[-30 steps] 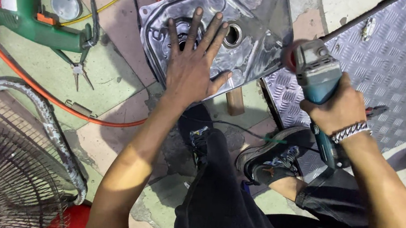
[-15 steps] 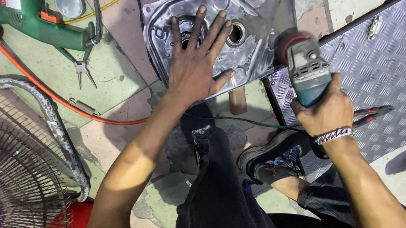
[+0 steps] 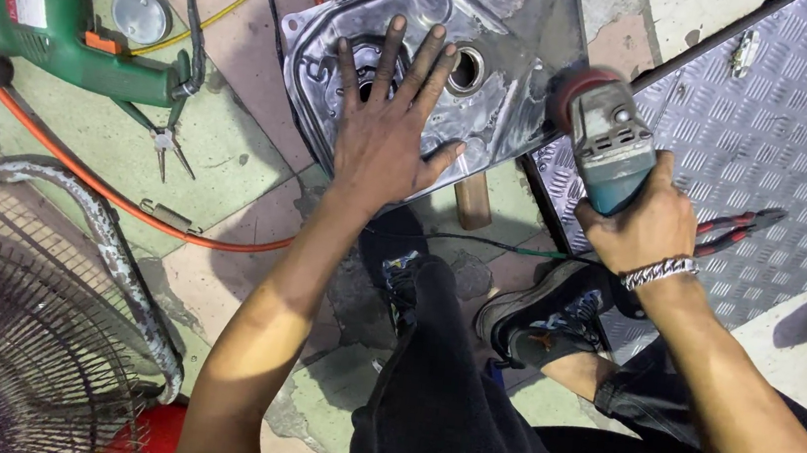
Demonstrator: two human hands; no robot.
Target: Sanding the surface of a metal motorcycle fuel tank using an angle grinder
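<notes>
Two hands [image 3: 388, 140] over tiled floor [image 3: 231, 154]

My left hand [image 3: 388, 140] lies flat, fingers spread, on the shiny pressed metal panel [image 3: 513, 38] resting on the tiled floor [image 3: 231, 154]. My right hand [image 3: 648, 227] has its grip closed around a teal angle grinder [image 3: 608, 138], its disc end at the panel's right edge. A checkered metal plate [image 3: 794, 128] lies to the right. On the left lie a green electric drill [image 3: 56, 15], an orange cable [image 3: 79, 173] and pliers [image 3: 168, 142]; a fan guard [image 3: 4, 314] stands at lower left.
</notes>
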